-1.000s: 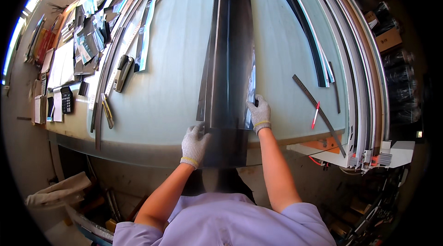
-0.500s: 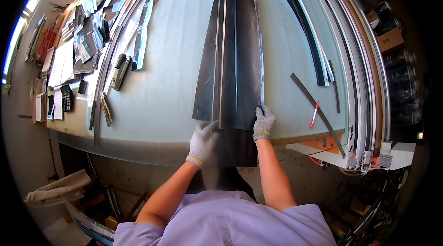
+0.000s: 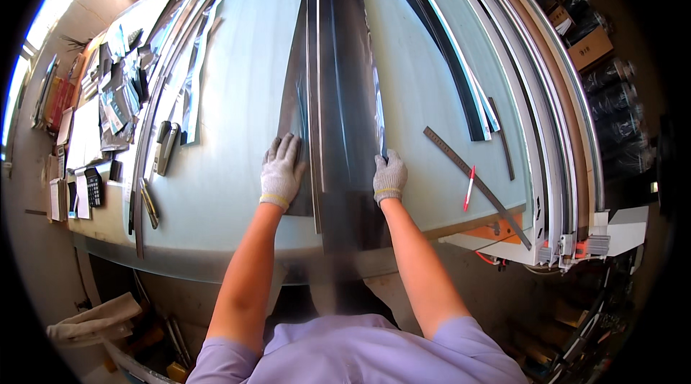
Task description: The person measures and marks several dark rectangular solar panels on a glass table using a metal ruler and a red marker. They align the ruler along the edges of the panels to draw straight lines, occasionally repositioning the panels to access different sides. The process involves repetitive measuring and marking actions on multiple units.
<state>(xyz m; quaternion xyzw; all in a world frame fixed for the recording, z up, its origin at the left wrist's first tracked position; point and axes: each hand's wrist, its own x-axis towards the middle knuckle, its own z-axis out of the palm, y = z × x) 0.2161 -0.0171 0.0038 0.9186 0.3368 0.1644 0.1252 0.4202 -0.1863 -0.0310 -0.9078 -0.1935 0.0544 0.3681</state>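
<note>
A long, glossy dark film sheet (image 3: 347, 82) stretches away from me down the middle of the glass-topped table (image 3: 237, 96). Along its left part runs a narrow, straight strip (image 3: 312, 60) with pale edges, its near end poking out past the film there. My left hand (image 3: 281, 172), in a grey knit glove, lies flat on the film left of the strip, fingers stretched forward and thumb toward the strip. At the sheet's right edge, my gloved right hand (image 3: 390, 177) has its fingers closed on the film's rim; the fingertips are partly hidden. The near end of the film looks smeared.
A steel ruler (image 3: 461, 164) and a red-and-white pen (image 3: 470, 188) lie to the right. Dark strips (image 3: 450, 60) and metal rails (image 3: 551, 89) run beyond them. On the left are a stapler (image 3: 167, 148), a utility knife (image 3: 149, 204), a calculator (image 3: 94, 187) and film scraps (image 3: 115, 110).
My left hand has gone from the sheet's near end to lie flat farther up its left side. My right hand stays at the right edge. The whole view has shifted slightly.
</note>
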